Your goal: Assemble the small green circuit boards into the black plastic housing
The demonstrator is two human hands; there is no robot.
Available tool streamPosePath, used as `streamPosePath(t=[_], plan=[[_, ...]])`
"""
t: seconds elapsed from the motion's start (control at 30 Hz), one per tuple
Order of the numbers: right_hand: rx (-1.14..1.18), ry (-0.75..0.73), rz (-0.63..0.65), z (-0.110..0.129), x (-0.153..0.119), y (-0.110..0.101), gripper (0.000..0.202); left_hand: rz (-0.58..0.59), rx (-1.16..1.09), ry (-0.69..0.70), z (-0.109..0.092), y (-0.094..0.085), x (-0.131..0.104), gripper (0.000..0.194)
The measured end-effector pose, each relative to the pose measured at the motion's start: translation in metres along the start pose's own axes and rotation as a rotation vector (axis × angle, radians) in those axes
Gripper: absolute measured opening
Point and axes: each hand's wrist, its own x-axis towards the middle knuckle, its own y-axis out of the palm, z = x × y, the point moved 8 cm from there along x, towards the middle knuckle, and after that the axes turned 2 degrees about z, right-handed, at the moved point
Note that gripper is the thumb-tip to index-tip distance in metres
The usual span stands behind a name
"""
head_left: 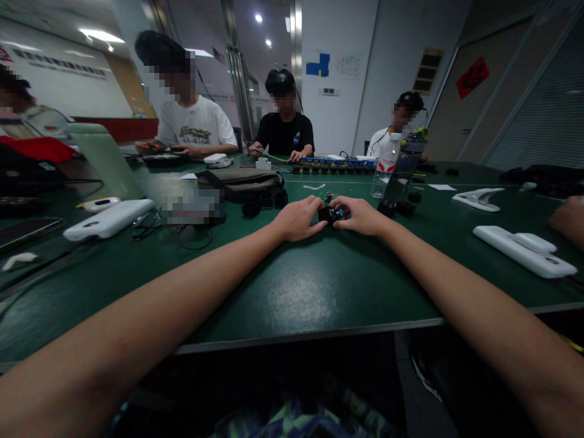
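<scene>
Both hands meet over the green table (319, 286), at the middle of the head view. Between them is a small black part with blue and shiny bits, perhaps a circuit piece (329, 214). My left hand (301, 219) grips its left side, thumb below and fingers above. At its right side, my right hand (358, 216) has thumb and fingers bent around the edge. Just beyond the fingertips lies a small green piece (326, 197) with metallic bits. Fine details of the held part are too small to tell.
A dark pouch (246, 180) lies beyond my left hand; a clear bottle (381, 173) and a dark bottle (401, 170) stand to the right. White power banks (109, 220) (522, 250) lie at both sides. Several people sit around the table.
</scene>
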Motion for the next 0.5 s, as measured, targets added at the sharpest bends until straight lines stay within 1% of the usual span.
streamPosePath(t=[0.2, 0.3, 0.4, 0.5], plan=[[-0.047, 0.035, -0.008, -0.0048, 0.0004, 0.0000, 0.044, -0.011, -0.011, 0.001, -0.0007, -0.0017, -0.0005, 0.039], [-0.096, 0.057, -0.013, -0.0068, 0.0007, -0.0010, 0.039, -0.020, -0.013, 0.000, -0.0003, -0.0018, -0.0007, 0.039], [-0.145, 0.079, 0.006, -0.0070, 0.0008, -0.0006, 0.037, -0.018, -0.014, -0.004, 0.0003, -0.0011, -0.0005, 0.040], [-0.195, 0.120, 0.035, -0.0067, 0.0003, 0.0003, 0.038, -0.018, -0.017, -0.004, 0.0002, -0.0009, -0.0002, 0.040]])
